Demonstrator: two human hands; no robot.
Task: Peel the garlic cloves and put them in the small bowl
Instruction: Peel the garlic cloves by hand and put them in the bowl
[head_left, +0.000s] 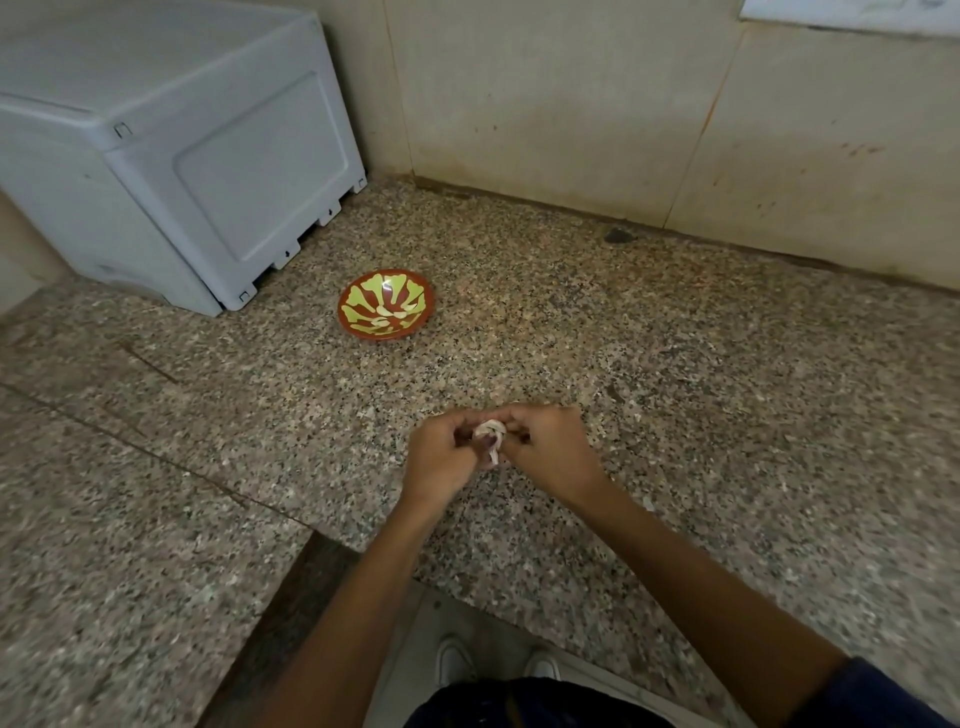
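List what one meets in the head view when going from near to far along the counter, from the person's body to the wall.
White shoes on the floor → both hands, left hand and right hand, holding white papery garlic → small red bowl with green pattern → beige tiled wall.

One view only, from my head, wide-angle, tilted forward and down. My hands (493, 447) sit close, just below centre; granite counter (675, 364) fills most; wall (571, 104) at top; my shoes (457, 662) at bottom edge.
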